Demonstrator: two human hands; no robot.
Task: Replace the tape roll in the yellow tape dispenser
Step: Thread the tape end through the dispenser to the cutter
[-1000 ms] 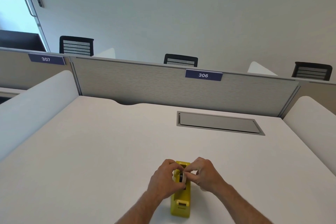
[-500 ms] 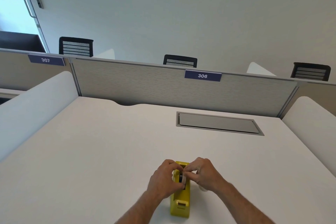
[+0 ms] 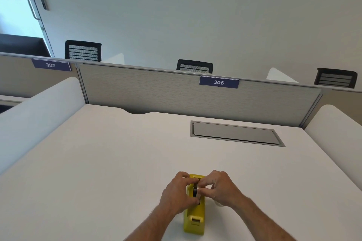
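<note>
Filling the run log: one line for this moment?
step: roll at dispenser | left hand: on roll | right hand: on roll | desk

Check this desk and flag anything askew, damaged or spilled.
Nothing stands out. The yellow tape dispenser stands upright on the white desk, with the left hand and right hand working at its roll slot. The grey hatch looks shut. No spill or damage shows.

Yellow dispenser, white desk, grey partition, navy labels.
</note>
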